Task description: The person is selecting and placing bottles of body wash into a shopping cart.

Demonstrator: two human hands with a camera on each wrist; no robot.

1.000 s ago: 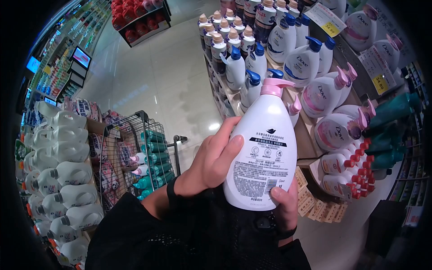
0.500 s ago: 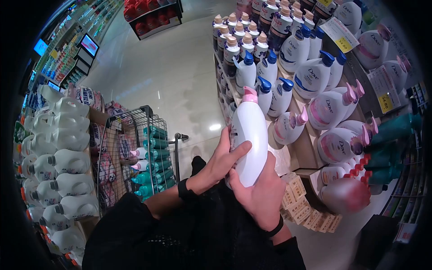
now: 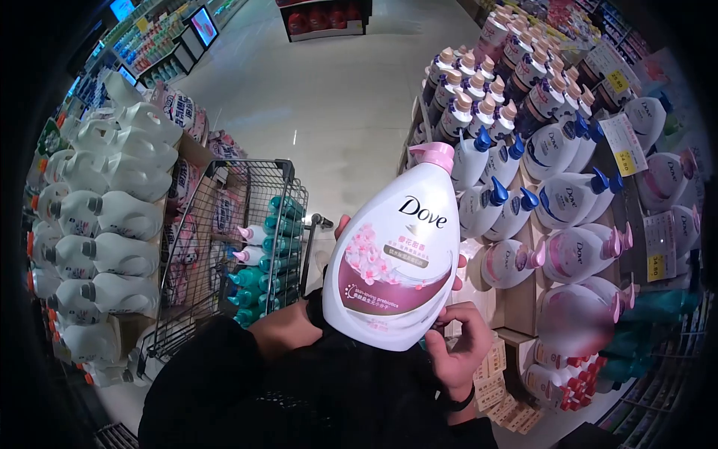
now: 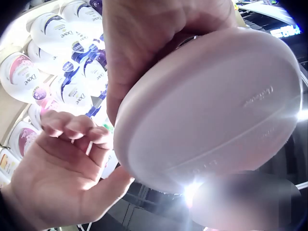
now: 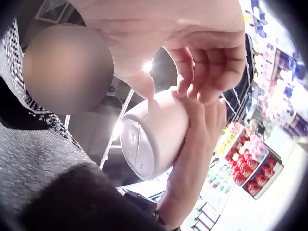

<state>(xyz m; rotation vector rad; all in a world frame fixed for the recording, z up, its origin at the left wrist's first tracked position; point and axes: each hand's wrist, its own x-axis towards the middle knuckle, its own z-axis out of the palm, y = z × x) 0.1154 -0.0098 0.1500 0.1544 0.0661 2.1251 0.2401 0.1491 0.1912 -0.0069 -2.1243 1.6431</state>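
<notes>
A white Dove pump bottle (image 3: 404,254) with a pink pump head and a pink blossom label is tilted in front of the chest, its front label facing up. My left hand (image 4: 163,43) grips it from behind; in the head view the bottle hides most of that hand. The left wrist view looks at the bottle's smooth base (image 4: 211,115). My right hand (image 3: 460,348) is beside the bottle's lower right side, fingers loosely bent and not wrapped round it. In the right wrist view, the right thumb tip is right at the bottle's edge.
On the right, a stepped display holds blue-topped bottles (image 3: 557,198) and pink-topped Dove bottles (image 3: 576,251). A wire shopping cart (image 3: 224,247) with teal bottles (image 3: 280,243) stands on the left, beside stacked white jugs (image 3: 123,258). A tiled floor aisle (image 3: 336,90) runs between.
The bottle has been turned from its back label, past its side, to its front label. My right hand has loosened from it. The head view has swung left and up.
</notes>
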